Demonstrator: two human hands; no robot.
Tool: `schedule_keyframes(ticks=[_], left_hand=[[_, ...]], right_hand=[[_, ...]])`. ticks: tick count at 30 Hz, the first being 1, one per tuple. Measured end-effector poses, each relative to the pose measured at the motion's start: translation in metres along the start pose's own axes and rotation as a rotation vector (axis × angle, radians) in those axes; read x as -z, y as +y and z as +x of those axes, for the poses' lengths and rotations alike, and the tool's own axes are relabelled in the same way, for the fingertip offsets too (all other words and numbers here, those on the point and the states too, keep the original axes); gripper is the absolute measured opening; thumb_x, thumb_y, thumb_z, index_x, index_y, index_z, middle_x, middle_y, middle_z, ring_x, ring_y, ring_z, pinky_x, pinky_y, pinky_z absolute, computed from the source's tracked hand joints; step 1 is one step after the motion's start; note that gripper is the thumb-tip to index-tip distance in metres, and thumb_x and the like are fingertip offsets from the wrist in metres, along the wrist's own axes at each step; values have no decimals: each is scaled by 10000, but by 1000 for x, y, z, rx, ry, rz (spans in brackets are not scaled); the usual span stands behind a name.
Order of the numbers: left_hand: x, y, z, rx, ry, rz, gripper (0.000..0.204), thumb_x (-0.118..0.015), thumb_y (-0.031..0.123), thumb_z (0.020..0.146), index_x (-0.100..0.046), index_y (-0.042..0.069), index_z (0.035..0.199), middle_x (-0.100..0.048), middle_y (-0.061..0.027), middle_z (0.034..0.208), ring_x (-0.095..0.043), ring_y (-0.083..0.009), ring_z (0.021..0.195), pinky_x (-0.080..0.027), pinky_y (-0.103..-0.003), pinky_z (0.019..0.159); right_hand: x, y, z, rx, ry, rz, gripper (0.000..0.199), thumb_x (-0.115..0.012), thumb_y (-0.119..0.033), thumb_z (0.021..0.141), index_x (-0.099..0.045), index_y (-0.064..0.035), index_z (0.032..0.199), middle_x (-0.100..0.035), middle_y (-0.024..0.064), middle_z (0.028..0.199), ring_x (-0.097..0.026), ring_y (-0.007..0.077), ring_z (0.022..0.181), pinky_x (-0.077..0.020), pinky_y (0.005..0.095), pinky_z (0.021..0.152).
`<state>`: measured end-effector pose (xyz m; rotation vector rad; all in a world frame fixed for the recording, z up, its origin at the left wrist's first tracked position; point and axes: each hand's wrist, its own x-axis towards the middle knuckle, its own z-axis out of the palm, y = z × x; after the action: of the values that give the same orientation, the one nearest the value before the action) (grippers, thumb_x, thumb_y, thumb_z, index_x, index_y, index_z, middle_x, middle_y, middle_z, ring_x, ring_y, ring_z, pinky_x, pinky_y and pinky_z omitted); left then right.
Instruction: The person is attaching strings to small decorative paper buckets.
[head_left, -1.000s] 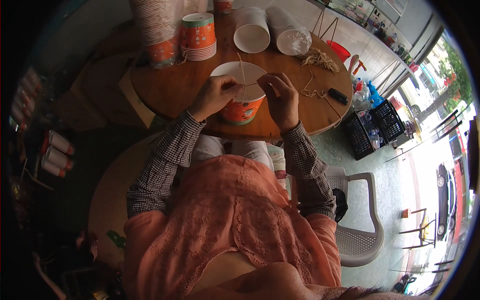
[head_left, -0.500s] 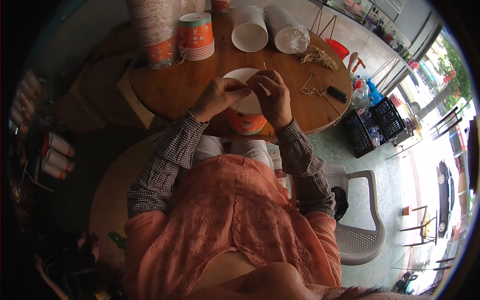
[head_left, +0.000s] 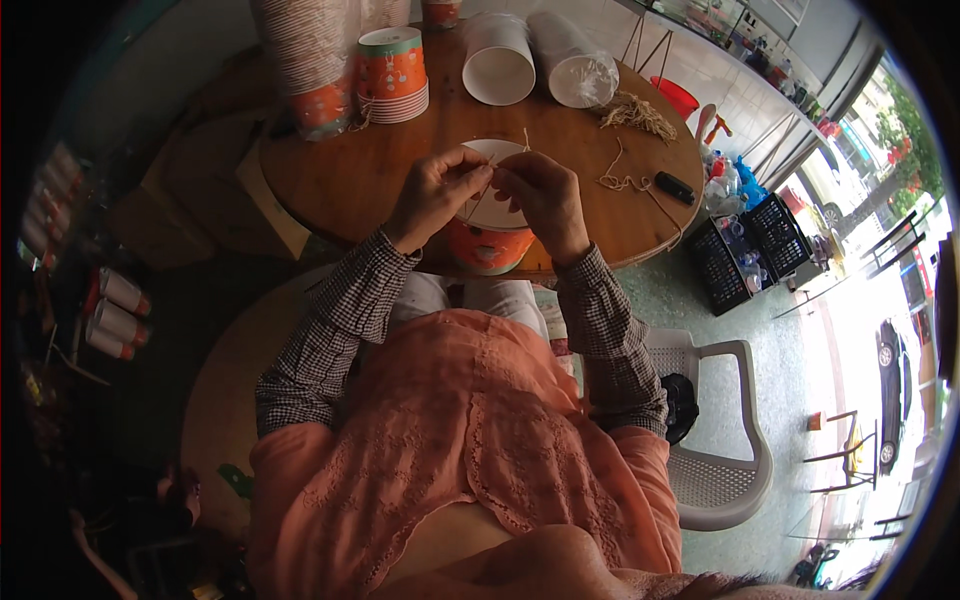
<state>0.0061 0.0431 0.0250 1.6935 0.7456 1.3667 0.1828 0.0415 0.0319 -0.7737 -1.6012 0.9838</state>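
An orange paper bucket (head_left: 487, 250) with a white inside stands at the near edge of the round wooden table (head_left: 345, 190). Over its opening my left hand (head_left: 440, 195) pinches a thin cord (head_left: 474, 203), which hangs down into the bucket. My right hand (head_left: 545, 200) is closed at the same spot, its fingertips meeting those of the left. A short end of pale cord (head_left: 526, 137) sticks up by the bucket's far rim. The fingers hide just how the cord runs between the hands.
Stacked paper buckets (head_left: 393, 80) stand at the back left, beside a tall wrapped stack (head_left: 315, 70). Two white bucket stacks (head_left: 498, 70) lie on their sides. A bundle of cord (head_left: 638, 115) and a black object (head_left: 674, 187) are at the right. A plastic chair (head_left: 715, 490) stands beside me.
Both hands have shifted slightly, and the right fingers have curled in closer to the left fingertips. The cord end by the far rim shows more. The bucket stays at the table edge.
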Motion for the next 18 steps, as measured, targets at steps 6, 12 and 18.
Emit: schedule_keyframes(ticks=[6, 12, 18], left_hand=[[-1, 2, 0, 41, 53, -16, 141, -615, 112, 897, -631, -11, 963, -642, -7, 828, -574, -48, 752, -473, -199, 687], [-7, 2, -2, -1, 130, 20, 103, -618, 96, 896, -634, 29, 972, -604, 22, 799, -553, -32, 746, -445, -176, 664], [-8, 2, -8, -192, 187, 344, 110, -625, 92, 886, -633, 11, 960, -642, -16, 818, -595, -54, 768, -478, -208, 661]], right_hand=[[-4, 6, -2, 166, 67, -196, 95, -629, -77, 865, -625, 3, 917, -650, 28, 808, -611, 80, 704, -493, 230, 597], [-16, -4, -11, 304, 176, -291, 92, -621, -33, 816, -593, -16, 902, -630, 65, 782, -622, 117, 692, -502, 260, 618], [-14, 7, -13, 266, 153, -215, 95, -624, -25, 822, -577, -13, 904, -626, 67, 784, -625, 128, 688, -502, 254, 630]])
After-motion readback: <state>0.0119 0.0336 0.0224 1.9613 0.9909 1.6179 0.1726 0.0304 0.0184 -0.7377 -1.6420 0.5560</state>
